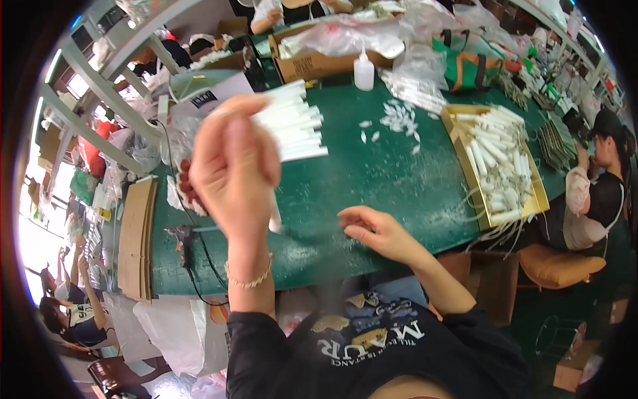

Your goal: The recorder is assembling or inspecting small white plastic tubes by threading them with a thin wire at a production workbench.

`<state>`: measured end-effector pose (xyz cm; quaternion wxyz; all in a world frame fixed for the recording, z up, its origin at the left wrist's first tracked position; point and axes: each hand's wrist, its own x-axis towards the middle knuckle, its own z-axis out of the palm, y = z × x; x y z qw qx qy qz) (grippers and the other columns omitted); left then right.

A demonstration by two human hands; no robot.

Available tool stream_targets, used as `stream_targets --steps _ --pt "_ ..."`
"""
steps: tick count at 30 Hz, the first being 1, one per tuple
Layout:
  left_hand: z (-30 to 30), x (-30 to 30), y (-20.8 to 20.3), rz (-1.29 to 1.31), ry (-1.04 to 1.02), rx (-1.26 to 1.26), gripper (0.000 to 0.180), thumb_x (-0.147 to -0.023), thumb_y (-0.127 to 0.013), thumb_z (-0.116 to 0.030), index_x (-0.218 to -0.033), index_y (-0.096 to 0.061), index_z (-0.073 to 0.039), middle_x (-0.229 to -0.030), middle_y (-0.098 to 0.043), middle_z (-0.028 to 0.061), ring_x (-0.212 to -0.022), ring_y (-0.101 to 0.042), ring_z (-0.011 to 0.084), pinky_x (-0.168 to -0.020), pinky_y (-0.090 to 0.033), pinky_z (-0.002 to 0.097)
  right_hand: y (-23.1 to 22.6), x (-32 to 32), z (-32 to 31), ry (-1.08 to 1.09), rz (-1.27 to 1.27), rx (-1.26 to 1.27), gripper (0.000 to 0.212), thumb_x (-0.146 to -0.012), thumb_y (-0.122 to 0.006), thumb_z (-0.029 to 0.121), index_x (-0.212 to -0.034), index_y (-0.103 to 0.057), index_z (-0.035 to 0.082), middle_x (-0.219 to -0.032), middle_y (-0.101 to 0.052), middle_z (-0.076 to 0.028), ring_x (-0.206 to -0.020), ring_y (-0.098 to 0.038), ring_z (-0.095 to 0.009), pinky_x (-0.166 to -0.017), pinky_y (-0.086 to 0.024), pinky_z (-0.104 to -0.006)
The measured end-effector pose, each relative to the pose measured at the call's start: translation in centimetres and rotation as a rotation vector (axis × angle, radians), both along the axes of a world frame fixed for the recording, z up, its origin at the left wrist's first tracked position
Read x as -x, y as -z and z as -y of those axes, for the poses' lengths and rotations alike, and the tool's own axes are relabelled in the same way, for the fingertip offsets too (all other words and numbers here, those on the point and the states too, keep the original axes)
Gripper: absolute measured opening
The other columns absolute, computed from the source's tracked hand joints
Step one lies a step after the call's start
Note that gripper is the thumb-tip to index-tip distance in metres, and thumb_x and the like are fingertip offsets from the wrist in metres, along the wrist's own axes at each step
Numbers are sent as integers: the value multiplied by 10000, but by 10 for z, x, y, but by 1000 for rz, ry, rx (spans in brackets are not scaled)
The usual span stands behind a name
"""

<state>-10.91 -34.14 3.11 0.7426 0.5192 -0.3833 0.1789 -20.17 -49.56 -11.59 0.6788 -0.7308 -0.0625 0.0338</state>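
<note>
Head view: L hand (pixel 234 159) was seen raised above the green table (pixel 372 179), fingers curled narrow round a thin white stick (pixel 274 214), whose lower end hung down past the palm toward the table top. Stick's long axis ran roughly vertical, slightly blurred. A bead bracelet (pixel 249 280) was noted at the L wrist. R hand (pixel 375 231) lay low on the table, fingers loosely bent, nothing seen held; whether a small piece sat under the fingertips could not be told. R hand sat to the right of and below the stick tip, near but apart; L hand was the nearer, being the holder.

Behind the L hand a fanned stack of white sticks (pixel 296 123) was recorded, long axes running left-right. A gold tray (pixel 465 166) of white rolled pieces lay well right; loose white bits (pixel 397 120) and a squeeze bottle (pixel 363 72) further back. Open green surface was noted between R hand and tray; the near table edge ran close under both wrists. A seated co-worker (pixel 595 193) was noted at far right.
</note>
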Motion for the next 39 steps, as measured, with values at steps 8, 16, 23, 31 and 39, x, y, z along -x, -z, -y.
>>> stream_targets --steps 8,16,23,31,39 --pt "106 -6 147 252 -23 -801 146 -764 -572 -66 -896 -630 -92 -877 -632 113 -765 -609 284 -624 -487 347 3 26 24 -219 -183 88 260 -840 -545 186 -1021 -569 1 -887 -625 -60 -786 -576 -119 -704 -459 -257" --pt "128 -16 191 493 16 -836 95 -748 -565 -81 -834 -592 -52 -743 -505 97 -727 -507 270 -641 -434 355 -51 42 117 -52 74 465 169 -787 -599 123 -928 -610 30 -794 -635 -63 -745 -607 -125 -653 -463 -241" --pt "137 -13 184 537 21 -888 97 -751 -560 -63 -840 -590 -39 -760 -515 104 -738 -511 277 -649 -429 360 -60 14 263 684 -10 1261 173 -716 -581 178 -749 -625 14 -689 -607 -137 -644 -595 -256 -605 -464 -318" --pt "131 -13 191 527 -16 -870 126 -728 -542 -57 -843 -590 -34 -768 -512 110 -750 -508 285 -664 -428 369 -31 -1 242 663 -254 1329 249 -653 -561 268 -660 -606 23 -679 -596 -191 -675 -595 -326 -620 -466 -400" --pt "125 -11 187 494 6 -851 145 -727 -534 -51 -858 -590 -21 -779 -503 102 -758 -499 265 -686 -422 355 -88 20 257 1236 648 831 193 -841 -527 203 -871 -532 12 -629 -513 -33 -566 -498 -146 -527 -401 -277"
